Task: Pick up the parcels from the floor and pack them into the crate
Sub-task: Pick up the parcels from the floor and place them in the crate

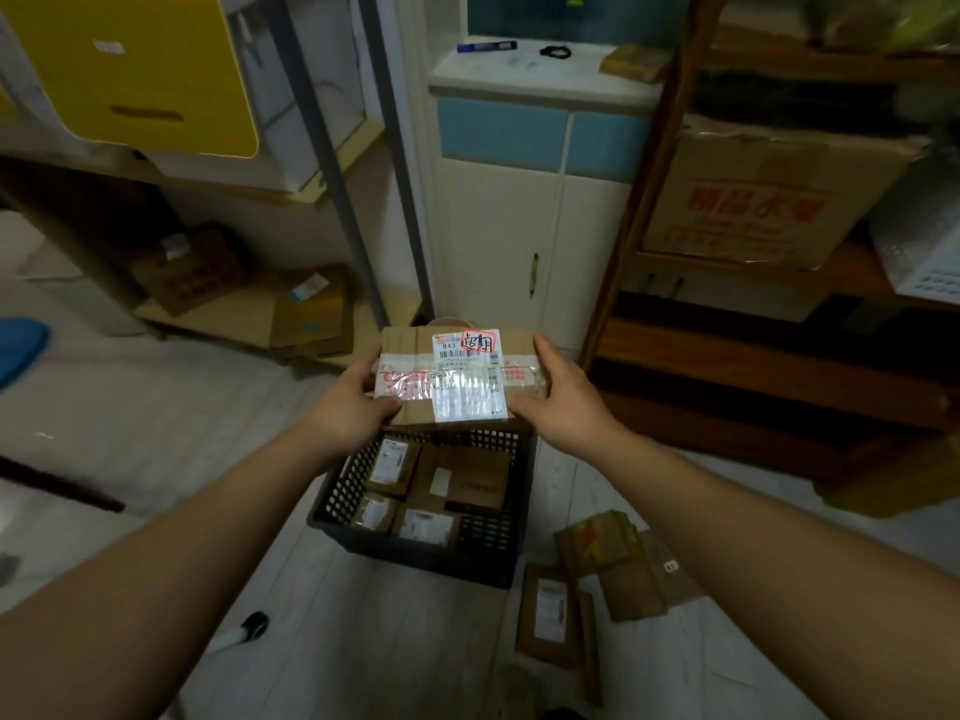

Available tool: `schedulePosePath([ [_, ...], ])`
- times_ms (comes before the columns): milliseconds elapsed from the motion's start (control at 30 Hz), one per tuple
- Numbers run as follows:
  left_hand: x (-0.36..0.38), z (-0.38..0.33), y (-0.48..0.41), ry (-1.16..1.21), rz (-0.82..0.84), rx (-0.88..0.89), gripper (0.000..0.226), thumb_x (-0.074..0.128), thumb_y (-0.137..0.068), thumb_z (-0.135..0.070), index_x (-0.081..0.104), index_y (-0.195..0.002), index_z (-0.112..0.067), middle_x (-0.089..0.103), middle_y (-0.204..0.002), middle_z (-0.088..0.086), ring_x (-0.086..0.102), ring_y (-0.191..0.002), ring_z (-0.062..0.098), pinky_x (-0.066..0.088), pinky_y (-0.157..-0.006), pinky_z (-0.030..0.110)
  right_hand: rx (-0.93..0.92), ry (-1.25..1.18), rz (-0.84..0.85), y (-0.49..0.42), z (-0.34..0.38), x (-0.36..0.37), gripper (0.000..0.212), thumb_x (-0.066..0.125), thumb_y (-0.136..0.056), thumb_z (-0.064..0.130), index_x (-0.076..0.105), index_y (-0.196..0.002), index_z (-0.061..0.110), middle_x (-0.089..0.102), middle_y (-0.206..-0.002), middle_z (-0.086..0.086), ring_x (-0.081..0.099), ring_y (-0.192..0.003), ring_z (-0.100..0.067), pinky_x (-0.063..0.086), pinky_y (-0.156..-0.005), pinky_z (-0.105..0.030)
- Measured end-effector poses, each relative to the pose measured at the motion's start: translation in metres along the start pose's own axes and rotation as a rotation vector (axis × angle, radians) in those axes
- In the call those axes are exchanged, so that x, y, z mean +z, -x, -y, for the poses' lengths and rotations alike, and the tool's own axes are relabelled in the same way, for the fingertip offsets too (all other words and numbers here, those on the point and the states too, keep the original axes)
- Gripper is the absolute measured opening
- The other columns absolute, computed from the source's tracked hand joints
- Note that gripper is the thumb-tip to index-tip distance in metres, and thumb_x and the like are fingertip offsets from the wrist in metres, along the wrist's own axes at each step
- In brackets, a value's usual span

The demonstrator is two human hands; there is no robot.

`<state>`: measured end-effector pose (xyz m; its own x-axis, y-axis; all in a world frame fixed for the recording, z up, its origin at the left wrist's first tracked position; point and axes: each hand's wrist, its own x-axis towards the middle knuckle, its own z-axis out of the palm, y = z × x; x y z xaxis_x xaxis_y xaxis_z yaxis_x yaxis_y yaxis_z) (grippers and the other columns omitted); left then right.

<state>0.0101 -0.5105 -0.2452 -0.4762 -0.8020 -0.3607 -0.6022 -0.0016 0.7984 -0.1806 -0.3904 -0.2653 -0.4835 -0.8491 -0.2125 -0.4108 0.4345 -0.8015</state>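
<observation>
The floor (156, 407) is made of pale planks. A black crate (415, 561) with holes in its sides stands on it. Just to the right of the crate a few brown parcels (623, 563) lie in a loose pile, with one flat parcel (548, 610) beside them. A dark stick (62, 485) lies far to the left, and a white tube (239, 634) with a black end lies closer in.

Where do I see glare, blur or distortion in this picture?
Head view: glare whitens the tape on the held parcel; the yellow box top left is blurred; the wide lens bends the shelf posts; the room is dim.
</observation>
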Motion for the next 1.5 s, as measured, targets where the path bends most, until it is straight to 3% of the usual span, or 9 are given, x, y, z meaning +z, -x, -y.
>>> schedulePosePath([
  [133, -0.021, 0.009, -0.051, -0.006, 0.014, 0.013, 0.068, 0.052, -0.093, -0.007, 0.018, -0.149, -0.026, 0.049, -0.140, 0.008, 0.058, -0.087, 0.014, 0.046, -0.060, 0.015, 0.054, 0.039, -0.027, -0.042, 0.009, 0.026, 0.087, 0.066, -0.086, 0.032, 0.010, -0.152, 0.027, 0.029, -0.148, -0.007, 0.036, -0.133, -0.023, 0.033, -0.106, -0.030],
  [333, -0.053, 0.052, -0.126, -0.081, 0.125, -0.007, 0.068, 0.055, -0.091, -0.009, 0.021, -0.148, -0.021, 0.046, -0.140, 0.011, 0.050, -0.120, 0.026, 0.044, -0.098, 0.037, 0.185, 0.044, -0.068, -0.092, 0.001, 0.093, 0.091, 0.069, -0.074, 0.048, 0.018, -0.149, 0.034, 0.043, -0.140, -0.006, 0.047, -0.127, -0.026, 0.044, -0.104, -0.043],
  [533, -0.053, 0.119, -0.188, -0.109, 0.304, 0.048, 0.062, 0.060, -0.088, -0.008, 0.033, -0.142, -0.018, 0.057, -0.123, 0.001, 0.050, -0.105, 0.008, 0.040, -0.088, 0.024, 0.318, 0.014, -0.080, -0.125, -0.038, 0.163, 0.088, 0.068, -0.081, 0.037, 0.015, -0.150, 0.035, 0.042, -0.140, -0.002, 0.050, -0.124, -0.022, 0.044, -0.104, -0.039],
  [733, 0.013, 0.228, -0.249, -0.153, 0.357, -0.020, 0.068, 0.063, -0.086, -0.012, 0.030, -0.143, -0.028, 0.056, -0.127, -0.001, 0.054, -0.116, 0.018, 0.044, -0.095, 0.029, 0.419, 0.019, -0.031, -0.159, -0.143, 0.234, 0.094, 0.068, -0.079, 0.032, 0.007, -0.151, 0.031, 0.042, -0.143, -0.007, 0.052, -0.121, -0.024, 0.045, -0.103, -0.042],
  [867, 0.078, 0.308, -0.284, -0.156, 0.362, -0.079, 0.063, 0.063, -0.085, -0.011, 0.035, -0.139, -0.028, 0.055, -0.128, 0.007, 0.056, -0.114, 0.027, 0.050, -0.095, 0.048, 0.470, 0.094, -0.016, -0.174, -0.224, 0.286, 0.087, 0.064, -0.084, 0.032, 0.009, -0.151, 0.031, 0.033, -0.144, -0.008, 0.048, -0.122, -0.025, 0.042, -0.105, -0.039],
  [1033, 0.150, 0.397, -0.333, -0.253, 0.395, -0.024, 0.065, 0.063, -0.086, -0.015, 0.030, -0.141, -0.028, 0.051, -0.134, 0.005, 0.050, -0.122, 0.025, 0.041, -0.102, 0.039, 0.513, 0.129, -0.005, -0.200, -0.322, 0.345, 0.083, 0.057, -0.091, 0.027, 0.001, -0.152, 0.029, 0.022, -0.148, -0.009, 0.045, -0.124, -0.026, 0.041, -0.099, -0.032],
  [1200, 0.207, 0.453, -0.375, -0.204, 0.377, 0.044, 0.037, 0.064, -0.085, -0.017, 0.051, -0.120, -0.020, 0.058, -0.123, 0.001, 0.054, -0.119, 0.018, 0.043, -0.099, 0.032, 0.517, 0.158, -0.023, -0.234, -0.391, 0.386, 0.078, 0.054, -0.092, 0.024, 0.003, -0.152, 0.026, 0.004, -0.154, -0.009, 0.037, -0.132, -0.029, 0.035, -0.108, -0.033],
  [1400, 0.239, 0.476, -0.401, -0.224, 0.365, 0.050, 0.076, 0.065, -0.085, -0.017, 0.022, -0.148, -0.018, 0.047, -0.140, 0.008, 0.049, -0.123, 0.021, 0.043, -0.075, 0.017, 0.473, 0.277, 0.007, -0.261, -0.433, 0.397, 0.105, 0.068, -0.079, 0.049, -0.004, -0.152, 0.024, -0.019, -0.157, -0.007, 0.011, -0.145, -0.033, 0.018, -0.119, -0.039],
  [1500, 0.246, 0.480, -0.406, -0.286, 0.352, 0.069, 0.072, 0.065, -0.085, -0.019, 0.026, -0.146, -0.020, 0.039, -0.146, 0.007, 0.045, -0.128, 0.023, 0.044, -0.090, 0.028, 0.450, 0.301, -0.003, -0.266, -0.440, 0.396, 0.106, 0.069, -0.078, 0.048, -0.002, -0.152, 0.024, -0.017, -0.157, -0.008, 0.014, -0.144, -0.033, 0.019, -0.119, -0.038],
])
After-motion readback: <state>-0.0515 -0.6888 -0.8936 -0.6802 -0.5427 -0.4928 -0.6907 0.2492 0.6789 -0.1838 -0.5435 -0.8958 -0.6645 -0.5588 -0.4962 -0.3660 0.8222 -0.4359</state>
